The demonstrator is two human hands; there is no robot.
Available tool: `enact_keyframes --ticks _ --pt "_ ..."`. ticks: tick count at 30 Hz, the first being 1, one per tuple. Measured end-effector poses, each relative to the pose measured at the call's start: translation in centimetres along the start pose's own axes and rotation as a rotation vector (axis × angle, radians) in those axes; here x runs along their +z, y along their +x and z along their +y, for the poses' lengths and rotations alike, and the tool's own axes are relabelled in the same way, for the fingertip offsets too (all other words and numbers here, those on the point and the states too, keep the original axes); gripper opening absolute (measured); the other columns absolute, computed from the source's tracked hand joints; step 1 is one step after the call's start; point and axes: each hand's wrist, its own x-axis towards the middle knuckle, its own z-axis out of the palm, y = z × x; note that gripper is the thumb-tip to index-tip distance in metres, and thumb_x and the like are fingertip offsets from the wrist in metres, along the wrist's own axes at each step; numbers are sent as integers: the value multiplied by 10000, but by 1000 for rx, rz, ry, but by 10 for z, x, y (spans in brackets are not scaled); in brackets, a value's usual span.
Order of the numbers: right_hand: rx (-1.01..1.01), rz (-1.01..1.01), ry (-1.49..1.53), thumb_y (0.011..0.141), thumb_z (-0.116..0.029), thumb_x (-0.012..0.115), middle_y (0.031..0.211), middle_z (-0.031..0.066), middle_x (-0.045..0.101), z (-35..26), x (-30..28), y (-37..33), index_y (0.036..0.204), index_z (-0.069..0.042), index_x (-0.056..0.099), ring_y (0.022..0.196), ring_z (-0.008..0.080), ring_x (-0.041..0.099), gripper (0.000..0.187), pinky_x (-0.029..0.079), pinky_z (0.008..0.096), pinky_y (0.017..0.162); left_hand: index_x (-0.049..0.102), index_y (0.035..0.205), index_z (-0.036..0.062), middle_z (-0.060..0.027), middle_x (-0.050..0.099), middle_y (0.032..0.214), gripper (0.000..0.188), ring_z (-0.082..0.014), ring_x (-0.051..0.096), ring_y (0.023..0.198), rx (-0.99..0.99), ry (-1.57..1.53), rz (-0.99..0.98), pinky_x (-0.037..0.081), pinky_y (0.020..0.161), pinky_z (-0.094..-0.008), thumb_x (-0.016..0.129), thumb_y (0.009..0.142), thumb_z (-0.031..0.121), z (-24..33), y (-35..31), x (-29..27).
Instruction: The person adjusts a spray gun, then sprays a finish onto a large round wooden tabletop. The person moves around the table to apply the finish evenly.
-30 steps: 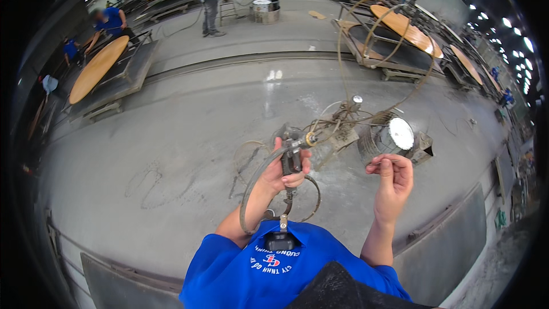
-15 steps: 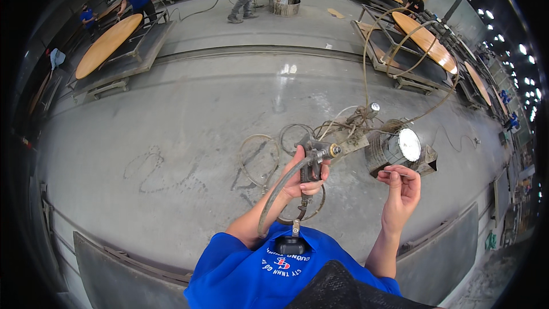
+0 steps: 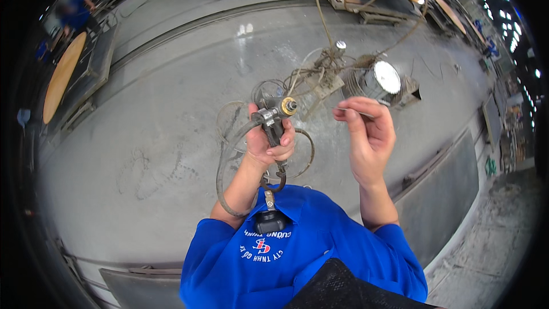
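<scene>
My left hand (image 3: 258, 147) is wrapped round the grip of a dark spray gun (image 3: 273, 129). The gun's brass-ringed nozzle (image 3: 289, 106) points up and to the right. A grey hose (image 3: 221, 177) loops down from the gun beside my left forearm. My right hand (image 3: 373, 140) is raised to the right of the gun, apart from it, thumb and fingers pinched together. Between the fingertips shows a thin, light sliver (image 3: 345, 109), too small to name.
Beyond my hands, a metal bucket (image 3: 369, 83) with a white top stands by a tangle of hoses (image 3: 326, 66) on the grey floor (image 3: 166, 109). Oval wooden boards (image 3: 64, 77) lie on low carts. Co-workers stand farther off. A dark panel (image 3: 440, 194) is at right.
The view has tilted down and turned, so the bucket and boards sit higher. Both hands keep their hold; the spray gun's nozzle now faces more toward the view.
</scene>
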Motion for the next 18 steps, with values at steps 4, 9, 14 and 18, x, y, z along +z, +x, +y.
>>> enact_keyframes --ticks 4,9,14,18 --pt "-19 -113 13 982 41 540 1092 156 613 5 19 3 1081 28 555 972 209 660 101 575 348 857 612 1155 21 -130 619 827 950 -68 374 387 -30 19 4 250 357 -242 320 841 869 -2 3 5" --pt "7 -81 66 949 45 587 1036 128 668 10 33 9 1067 31 581 936 181 693 118 552 278 778 607 1139 21 -142 626 825 936 -70 371 372 -48 -21 5 250 339 -239 325 845 864 -4 7 6" --pt "12 -64 94 956 34 584 1024 118 668 11 32 12 1062 29 580 929 174 692 107 553 277 776 596 1135 19 -159 641 826 939 -73 367 362 -56 -26 -12 247 326 -234 341 832 871 -7 11 7" --pt "31 -123 55 988 29 539 1063 144 632 11 27 9 1091 21 536 987 199 660 104 564 333 865 593 1127 17 -159 640 814 936 -74 365 356 -68 -34 -14 248 326 -229 346 832 870 -7 11 4"
